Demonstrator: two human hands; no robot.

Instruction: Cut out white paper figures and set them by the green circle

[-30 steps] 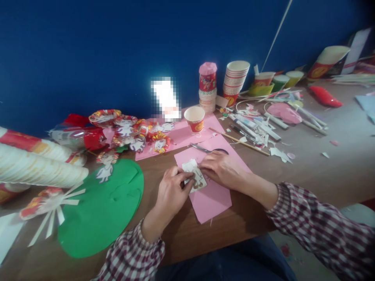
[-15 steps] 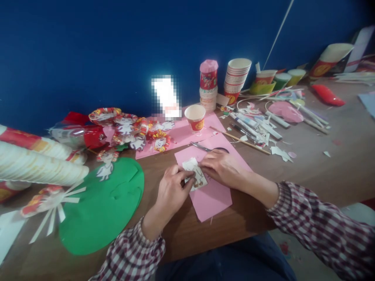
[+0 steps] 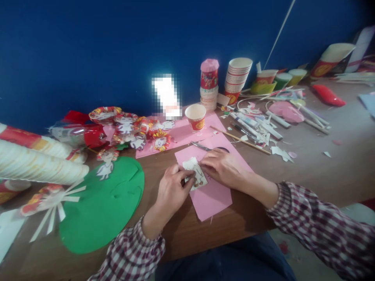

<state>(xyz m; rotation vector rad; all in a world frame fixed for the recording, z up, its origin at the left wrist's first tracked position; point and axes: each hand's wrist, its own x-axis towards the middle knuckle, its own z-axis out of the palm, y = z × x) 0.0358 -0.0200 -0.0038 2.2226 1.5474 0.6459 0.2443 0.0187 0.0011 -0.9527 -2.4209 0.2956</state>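
A small white paper piece with a drawn figure [image 3: 200, 180] lies on a pink sheet [image 3: 211, 203] near the table's front edge. From the left, my left hand [image 3: 173, 186] reaches over the piece, thumb and fingers pinched together at its surface. My right hand [image 3: 221, 167] rests at the piece's upper right edge, its fingers closed and bent; whatever they hold is hidden. Black-handled scissors [image 3: 202, 146] lie just behind my right hand, partly covered by it.
A paper cup [image 3: 195, 118] stands behind the scissors. Stacked cups [image 3: 238, 80], markers [image 3: 249, 124] and a wooden stick [image 3: 243, 141] are at the right. Green paper [image 3: 102, 210], cup stacks [image 3: 38, 160] and paper figures [image 3: 125, 127] lie left.
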